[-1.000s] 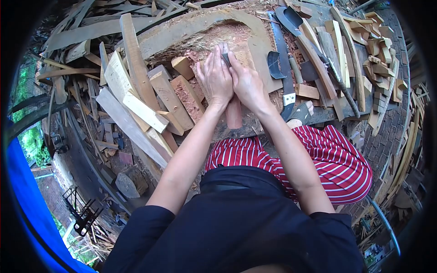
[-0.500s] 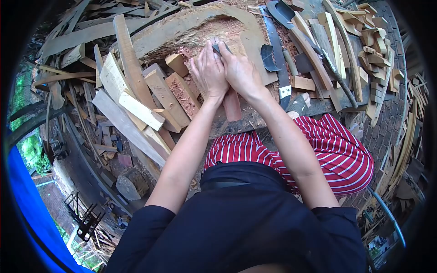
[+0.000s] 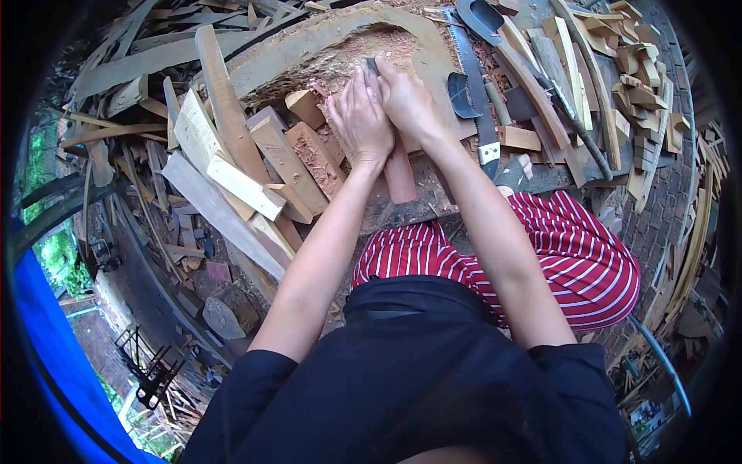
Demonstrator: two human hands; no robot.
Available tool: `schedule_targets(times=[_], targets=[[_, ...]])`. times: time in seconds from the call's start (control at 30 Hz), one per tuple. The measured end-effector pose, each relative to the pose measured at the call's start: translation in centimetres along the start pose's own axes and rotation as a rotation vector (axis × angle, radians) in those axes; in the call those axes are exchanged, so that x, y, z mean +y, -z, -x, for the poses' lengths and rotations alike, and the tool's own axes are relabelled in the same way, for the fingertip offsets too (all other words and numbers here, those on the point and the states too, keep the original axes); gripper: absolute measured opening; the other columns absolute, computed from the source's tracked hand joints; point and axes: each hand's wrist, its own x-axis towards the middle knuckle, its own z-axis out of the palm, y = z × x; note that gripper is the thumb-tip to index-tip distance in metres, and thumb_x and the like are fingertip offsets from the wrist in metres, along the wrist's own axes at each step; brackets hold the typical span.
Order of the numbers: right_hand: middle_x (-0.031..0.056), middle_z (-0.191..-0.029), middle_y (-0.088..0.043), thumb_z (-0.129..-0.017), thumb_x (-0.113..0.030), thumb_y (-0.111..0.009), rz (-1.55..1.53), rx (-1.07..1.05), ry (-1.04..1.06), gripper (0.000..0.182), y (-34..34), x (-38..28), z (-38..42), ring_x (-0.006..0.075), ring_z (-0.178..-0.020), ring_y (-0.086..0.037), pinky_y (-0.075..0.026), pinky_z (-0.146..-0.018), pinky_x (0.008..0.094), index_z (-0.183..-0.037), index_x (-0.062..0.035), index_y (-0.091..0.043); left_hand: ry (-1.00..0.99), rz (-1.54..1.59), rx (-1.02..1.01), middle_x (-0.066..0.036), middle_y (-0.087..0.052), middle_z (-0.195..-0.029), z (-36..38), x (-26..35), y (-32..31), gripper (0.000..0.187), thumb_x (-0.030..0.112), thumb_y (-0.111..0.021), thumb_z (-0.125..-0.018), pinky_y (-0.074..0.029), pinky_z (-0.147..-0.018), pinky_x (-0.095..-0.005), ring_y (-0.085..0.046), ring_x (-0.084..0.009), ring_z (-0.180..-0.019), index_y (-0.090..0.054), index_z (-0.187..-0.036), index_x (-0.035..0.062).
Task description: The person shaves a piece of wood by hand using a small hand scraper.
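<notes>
My left hand (image 3: 362, 124) lies over a reddish strip of wood (image 3: 400, 179), its fingers close together and pointing away from me. Beside it, partly overlapping, my right hand (image 3: 408, 102) is closed around a small dark grey flat tool (image 3: 372, 66). Only the tool's tip shows past the fingers, so its kind is hidden. The near end of the reddish strip sticks out below the hands, toward my lap. Both hands are above a thick wooden work slab (image 3: 429, 58) with a rough hollow full of reddish shavings.
Wood blocks (image 3: 282, 158) and long offcuts (image 3: 224, 100) lie left of the hands. To the right are a hand saw (image 3: 481, 116), a dark curved piece (image 3: 462, 97) and sticks. Small blocks (image 3: 641, 85) are piled at far right. My striped trouser leg (image 3: 576, 267) is close below.
Both hands have slid a little away from me, the right one more, with the dark tool tip moving forward. The whole view has shifted slightly.
</notes>
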Motion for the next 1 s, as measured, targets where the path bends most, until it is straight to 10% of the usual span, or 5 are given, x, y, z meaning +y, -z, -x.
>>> schedule_targets(times=[0.7,0.93,1.0], targets=[[0.0272,-0.138,-0.056,-0.102,-0.014,-0.047,-0.415,-0.109,-0.114,0.045,-0.2,1.5,0.6,0.038,-0.131,-0.055,-0.042,-0.11,0.0412,-0.145,-0.0032,-0.05,-0.005,-0.013,-0.045,-0.009,-0.052,-0.149,-0.4,-0.1,0.3,0.055,0.037,-0.033,-0.108,-0.011,-0.121,-0.0501,-0.044,-0.0254,-0.137,-0.037,-0.156,0.0112],[0.0273,-0.135,-0.059,-0.103,-0.017,-0.045,-0.362,-0.077,-0.034,0.043,-0.2,1.8,-0.7,0.0398,-0.126,-0.057,-0.044,-0.109,0.0422,-0.143,-0.0024,-0.052,0.018,0.008,-0.064,-0.011,-0.053,-0.148,-0.3,0.1,0.5,0.056,0.04,-0.037,-0.107,-0.013,-0.121,-0.0498,-0.045,-0.0265,-0.136,-0.039,-0.155,0.0104],[0.0289,-0.112,-0.067,-0.102,-0.025,-0.044,-0.278,-0.006,0.071,0.042,-2.5,4.1,-2.0,0.0468,-0.104,-0.065,-0.052,-0.09,0.054,-0.14,-0.0095,-0.054,0.021,0.014,-0.059,-0.011,-0.052,-0.149,-0.6,0.1,0.6,0.057,0.04,-0.037,-0.107,-0.013,-0.12,-0.0497,-0.045,-0.0267,-0.136,-0.04,-0.155,0.01]])
